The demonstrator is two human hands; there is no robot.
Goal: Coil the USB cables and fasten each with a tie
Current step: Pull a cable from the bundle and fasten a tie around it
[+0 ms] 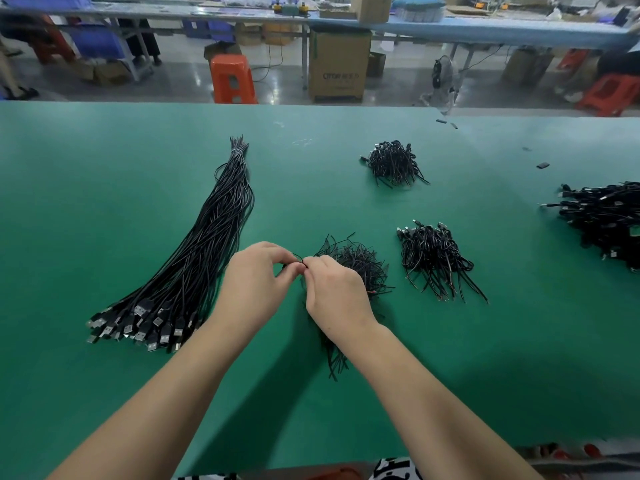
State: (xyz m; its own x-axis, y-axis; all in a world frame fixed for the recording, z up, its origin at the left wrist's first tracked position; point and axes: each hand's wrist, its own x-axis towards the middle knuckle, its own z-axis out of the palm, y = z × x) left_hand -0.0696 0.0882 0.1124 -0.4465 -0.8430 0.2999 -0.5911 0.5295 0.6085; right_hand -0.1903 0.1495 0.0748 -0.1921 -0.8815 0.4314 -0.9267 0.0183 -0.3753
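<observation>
Green bench (104,375), workshop behind. Left hand (254,282) and right hand (334,292): both grips pinching one black tie (300,262) between them, over tie heap (356,265). Straight cable bundle (194,268) left. Coiled piles (434,259) right, another (393,162) farther. Orange stool (232,79) beyond.

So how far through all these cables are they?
Three heaps of coiled cables look done: a far heap, a middle heap and a bigger right heap. In hand: the left hand and right hand pinch something thin and black, probably a tie, by the tie pile. Left: a long bundle of straight cables, so a good share remains.
</observation>
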